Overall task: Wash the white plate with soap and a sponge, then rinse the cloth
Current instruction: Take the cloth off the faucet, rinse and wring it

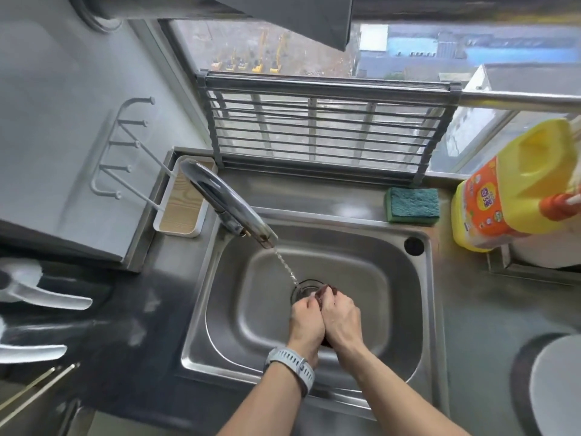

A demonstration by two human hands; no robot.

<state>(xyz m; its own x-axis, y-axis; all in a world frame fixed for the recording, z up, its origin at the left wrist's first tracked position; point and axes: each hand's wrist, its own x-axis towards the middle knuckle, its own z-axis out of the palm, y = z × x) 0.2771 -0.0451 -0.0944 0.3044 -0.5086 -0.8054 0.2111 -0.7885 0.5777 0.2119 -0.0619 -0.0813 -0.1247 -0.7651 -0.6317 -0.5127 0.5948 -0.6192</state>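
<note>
Left hand and right hand pressed together around dark cloth, lower centre of frame, over sink drain. Tap running (thin stream). Sponge on surface behind sink.

Daylit window behind a grey wall and steel counter.

Two hands, one cloth, one sponge, one bottle.

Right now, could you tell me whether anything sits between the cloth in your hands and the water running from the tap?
Nothing visible does. The left hand and right hand squeeze the dark cloth over the drain; the thin stream falls freely just left of it.
</note>
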